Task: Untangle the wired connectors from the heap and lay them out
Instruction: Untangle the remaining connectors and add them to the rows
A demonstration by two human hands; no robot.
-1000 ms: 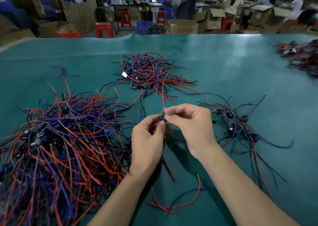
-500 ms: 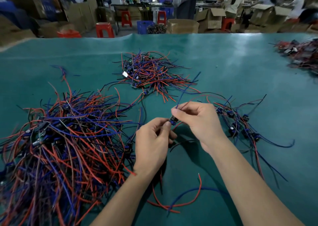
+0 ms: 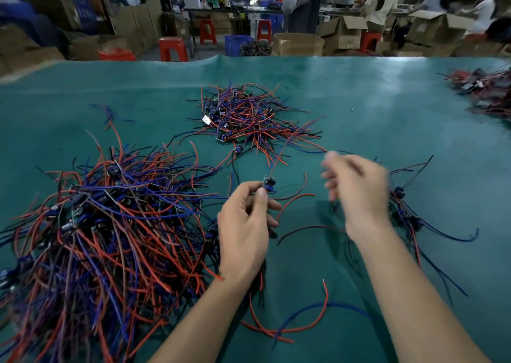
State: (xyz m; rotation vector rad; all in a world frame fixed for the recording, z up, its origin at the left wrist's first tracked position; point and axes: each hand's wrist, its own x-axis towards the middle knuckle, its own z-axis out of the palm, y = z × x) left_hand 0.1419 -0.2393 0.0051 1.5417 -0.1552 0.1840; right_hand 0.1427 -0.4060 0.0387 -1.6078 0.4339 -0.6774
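One connector [image 3: 268,184] pinched upright in left hand [image 3: 244,221], wires trailing upward, right hand [image 3: 356,194] blurred, grip unclear

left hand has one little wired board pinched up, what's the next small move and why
Probably carry it right and lay it beside the loose row of wired connectors. The left hand pinches the small circuit board with blue parts clear above the green mat, its red wire hanging loose, apparently no longer caught in the big red-and-blue wire heap. The right hand is blurred.
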